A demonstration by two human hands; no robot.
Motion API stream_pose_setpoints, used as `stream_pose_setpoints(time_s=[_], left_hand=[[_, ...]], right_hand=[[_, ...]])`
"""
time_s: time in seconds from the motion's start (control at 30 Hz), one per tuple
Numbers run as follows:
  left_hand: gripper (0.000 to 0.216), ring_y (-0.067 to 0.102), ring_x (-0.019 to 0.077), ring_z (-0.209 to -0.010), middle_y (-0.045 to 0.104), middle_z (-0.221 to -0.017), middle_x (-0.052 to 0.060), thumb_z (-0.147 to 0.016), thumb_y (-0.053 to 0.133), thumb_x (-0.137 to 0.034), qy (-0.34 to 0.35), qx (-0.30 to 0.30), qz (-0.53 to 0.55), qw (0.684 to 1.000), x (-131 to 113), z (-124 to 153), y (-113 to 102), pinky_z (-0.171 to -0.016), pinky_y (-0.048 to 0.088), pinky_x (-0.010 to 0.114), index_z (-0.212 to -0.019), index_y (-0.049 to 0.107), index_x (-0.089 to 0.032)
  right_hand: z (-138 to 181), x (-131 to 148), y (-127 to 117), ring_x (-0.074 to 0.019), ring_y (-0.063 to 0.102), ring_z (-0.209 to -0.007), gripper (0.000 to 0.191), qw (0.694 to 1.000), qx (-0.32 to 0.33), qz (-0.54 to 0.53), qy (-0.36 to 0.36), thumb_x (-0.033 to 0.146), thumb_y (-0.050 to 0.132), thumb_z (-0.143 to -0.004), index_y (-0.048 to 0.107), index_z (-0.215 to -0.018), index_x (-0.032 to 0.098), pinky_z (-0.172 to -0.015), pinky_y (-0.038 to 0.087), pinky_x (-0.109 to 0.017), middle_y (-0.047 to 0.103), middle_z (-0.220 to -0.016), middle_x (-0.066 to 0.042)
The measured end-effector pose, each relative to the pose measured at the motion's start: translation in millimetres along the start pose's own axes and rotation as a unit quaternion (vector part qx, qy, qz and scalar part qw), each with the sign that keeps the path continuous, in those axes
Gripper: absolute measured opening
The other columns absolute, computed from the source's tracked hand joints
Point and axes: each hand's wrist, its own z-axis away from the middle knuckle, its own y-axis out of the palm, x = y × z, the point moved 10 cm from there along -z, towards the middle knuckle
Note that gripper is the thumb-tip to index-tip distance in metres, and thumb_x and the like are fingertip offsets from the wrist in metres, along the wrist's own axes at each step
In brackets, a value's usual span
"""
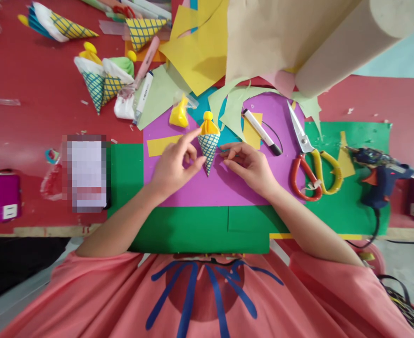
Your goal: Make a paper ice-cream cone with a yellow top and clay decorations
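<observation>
Closest in, a pink shirt (207, 300) with blue stripes fills the bottom, both forearms reaching out over a green sheet (193, 230) on the red table (34, 126). On top of that sheet lies a purple sheet (200, 188), and that's where the hands meet. The left hand (173, 166) has its index finger stretched up toward the cone's yellow top, thumb pressing the cone's side. The right hand (247, 164) pinches loosely, fingertips just beside the cone's right edge. Between them sits the paper cone (208, 143), blue lattice, point aimed at the person, yellow ball on top. Right of the hands: a marker (261, 131), scissors (310, 159) with red and yellow handles, then a blue glue gun (379, 173). Farther back, finished cones (101, 80) and yellow paper scraps (200, 51).
</observation>
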Motion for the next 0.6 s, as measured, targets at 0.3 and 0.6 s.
stream_pose_setpoints(time_s=[0.3, 0.6], left_hand=[[0.054, 0.029, 0.0259, -0.143, 0.038, -0.147, -0.001, -0.088, 0.071, -0.026, -0.096, -0.148, -0.17, 0.97, 139, -9, -82, -0.124, 0.021, 0.051, -0.136, 0.047, -0.031], [0.02, 0.037, 0.0195, -0.121, 0.038, -0.115, 0.001, -0.095, 0.063, -0.034, -0.061, -0.236, -0.137, 0.96, 139, -3, -93, -0.116, 0.029, 0.048, -0.108, 0.052, -0.024]], right_hand=[[2, 8, 3, -0.0167, 0.071, -0.091, 0.011, 0.989, 0.033, -0.14, 0.019, 0.019, 0.06, -0.083, 0.051, -0.08, 0.023, -0.087, 0.058, -0.038, 0.068, -0.113, -0.003], [1, 6, 5, -0.0203, 0.069, -0.082, 0.012, 0.944, 0.056, -0.307, 0.106, 0.025, 0.053, -0.074, 0.041, -0.072, 0.024, -0.079, 0.061, -0.051, 0.068, -0.117, -0.002]])
